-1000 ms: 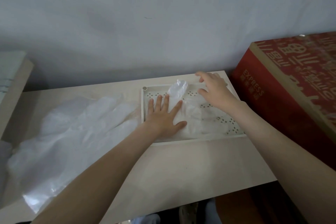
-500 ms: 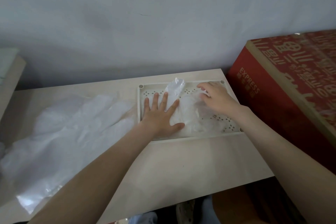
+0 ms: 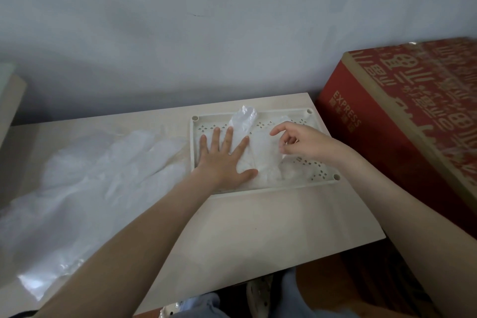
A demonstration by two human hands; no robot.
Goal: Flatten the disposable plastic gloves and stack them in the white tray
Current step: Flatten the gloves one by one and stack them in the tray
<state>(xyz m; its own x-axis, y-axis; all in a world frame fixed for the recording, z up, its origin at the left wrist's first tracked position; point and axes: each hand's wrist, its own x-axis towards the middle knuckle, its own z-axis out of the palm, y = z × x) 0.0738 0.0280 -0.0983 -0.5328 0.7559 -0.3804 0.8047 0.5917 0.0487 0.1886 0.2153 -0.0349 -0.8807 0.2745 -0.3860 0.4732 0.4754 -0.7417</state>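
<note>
Clear glove [image 3: 260,160] in the white tray [image 3: 284,186], its outline faint against the perforated floor and partly covered by the left hand [image 3: 223,160]; the loose glove pile [image 3: 103,178] is cut off at the left edge. Since half a second ago the right hand [image 3: 302,144] has lifted, its fingers curled, and a pinch on the film cannot be confirmed; the left hand presses flat with fingers spread. The glove's long axis runs from near rim to far rim, and its crumpled end [image 3: 242,119] rises toward the wall.
</note>
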